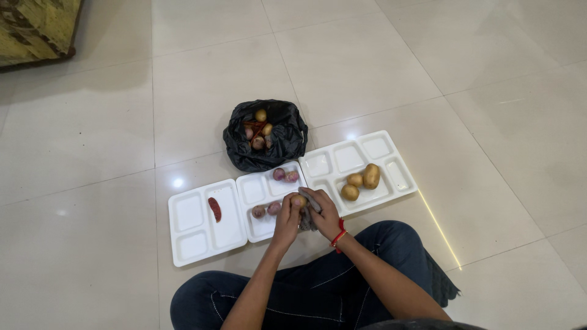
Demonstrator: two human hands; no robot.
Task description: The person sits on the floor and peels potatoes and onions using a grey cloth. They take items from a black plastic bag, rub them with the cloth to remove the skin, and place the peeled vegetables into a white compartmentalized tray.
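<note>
My left hand [287,219] holds a small onion [298,200] over the front edge of the middle white tray [252,189]. My right hand [325,215] grips a grey cloth [309,201] pressed against that onion; a red thread circles its wrist. Two onions [266,210] lie in the tray's front compartment and two more [285,175] at its back. A red chilli [214,209] rests in the left white tray [189,241]. Three potatoes [361,181] sit in the right white tray [379,146].
A black plastic bag [287,140] with onions, potatoes and red chillies stands open behind the trays on the pale tiled floor. My legs in dark jeans [318,293] are folded in front. A patterned cushion edge [36,27] lies far left.
</note>
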